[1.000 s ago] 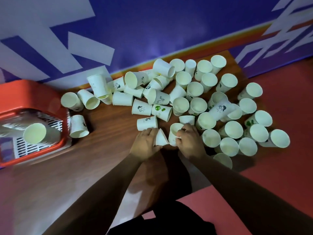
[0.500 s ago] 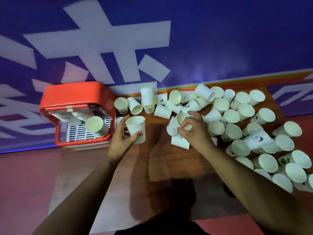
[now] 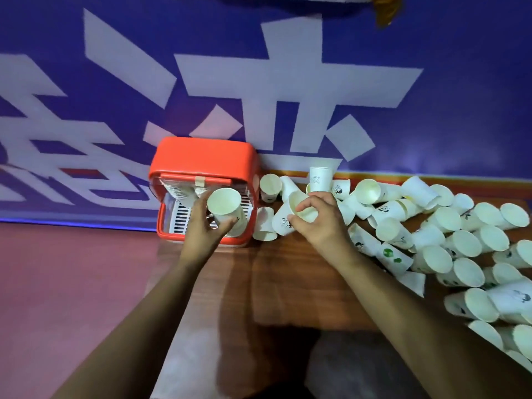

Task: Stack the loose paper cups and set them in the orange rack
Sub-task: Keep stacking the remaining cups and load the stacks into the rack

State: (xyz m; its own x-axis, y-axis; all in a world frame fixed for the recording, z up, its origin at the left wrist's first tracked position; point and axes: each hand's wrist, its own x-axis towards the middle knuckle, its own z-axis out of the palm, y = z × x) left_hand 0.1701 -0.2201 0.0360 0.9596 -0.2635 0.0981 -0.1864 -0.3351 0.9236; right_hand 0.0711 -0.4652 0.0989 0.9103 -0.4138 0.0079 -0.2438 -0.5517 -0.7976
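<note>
The orange rack lies at the table's left end against the wall, its opening towards me. My left hand holds a white paper cup over the rack's slotted white floor, mouth facing up at me. Stacked cups lie inside at the rack's back left. My right hand grips a cup just right of the rack, above another cup with a small print. Several loose white paper cups are strewn over the table to the right.
The wooden table stands against a blue wall with large white characters. One cup stands upright by the wall. Red floor lies left of the table. Loose cups reach the table's near right edge.
My left hand has carried its cup left from beside the rack to over the rack's floor. My right hand has moved towards the rack with a cup in its grip. The view has shifted left.
</note>
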